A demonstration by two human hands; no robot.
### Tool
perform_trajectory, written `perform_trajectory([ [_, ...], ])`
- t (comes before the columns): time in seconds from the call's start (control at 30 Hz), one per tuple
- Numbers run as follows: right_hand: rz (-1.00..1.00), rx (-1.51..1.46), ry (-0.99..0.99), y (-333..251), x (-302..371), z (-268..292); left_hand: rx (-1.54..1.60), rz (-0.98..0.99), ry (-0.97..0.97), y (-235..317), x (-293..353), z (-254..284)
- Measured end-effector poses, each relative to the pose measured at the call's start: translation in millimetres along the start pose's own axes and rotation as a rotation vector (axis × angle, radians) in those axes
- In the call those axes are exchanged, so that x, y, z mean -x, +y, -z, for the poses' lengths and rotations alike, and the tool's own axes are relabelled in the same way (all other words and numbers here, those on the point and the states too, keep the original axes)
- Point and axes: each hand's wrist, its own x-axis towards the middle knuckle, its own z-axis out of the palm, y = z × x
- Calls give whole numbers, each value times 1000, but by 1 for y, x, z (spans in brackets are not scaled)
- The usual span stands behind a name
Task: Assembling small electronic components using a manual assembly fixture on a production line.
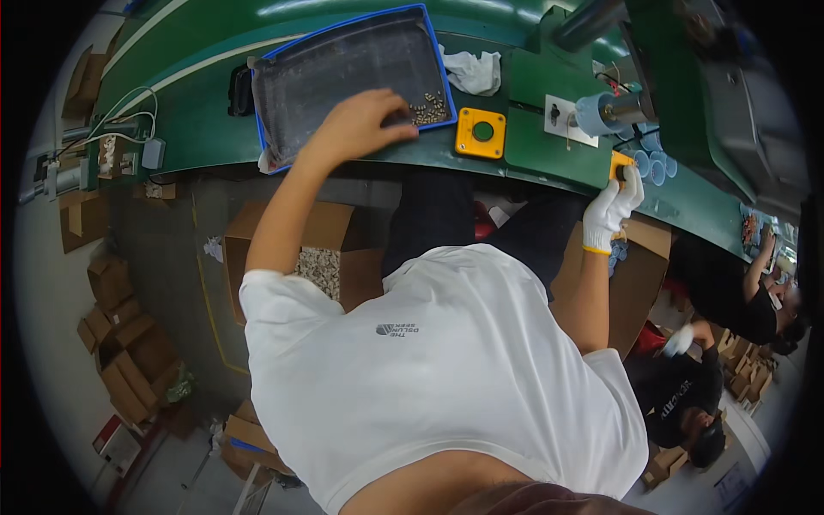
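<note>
My bare left hand is over the near side of a blue-rimmed tray with a dark lining. Its thumb is stretched out, apart from the bent fingers, and nothing shows between them. Small brass-coloured metal parts lie in a loose heap in the tray's near right corner, just beyond the fingertips. In a white knitted glove, my right hand reaches the bench edge at a yellow button box, fingers apart around its dark button. A second yellow box with a green button sits right of the tray.
A green machine with a metal cylinder stands right of the tray. Blue cups are beside it. A white cloth lies behind the yellow box. Below the bench is a cardboard box of small parts. Co-workers sit at right.
</note>
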Motion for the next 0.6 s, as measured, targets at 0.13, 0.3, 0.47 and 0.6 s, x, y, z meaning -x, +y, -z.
perform_trajectory([
  [0.13,-37,-19,54,-20,11,-18,-284,-125,313,8,34,-32],
  [0.3,-7,22,96,-7,8,-23,-399,-170,477,16,22,-45],
  [0.47,-7,32,84,-9,5,-19,-370,-197,552,13,29,-5],
  [0.6,-6,3,103,-10,8,-19,-356,-201,566,6,31,-25],
])
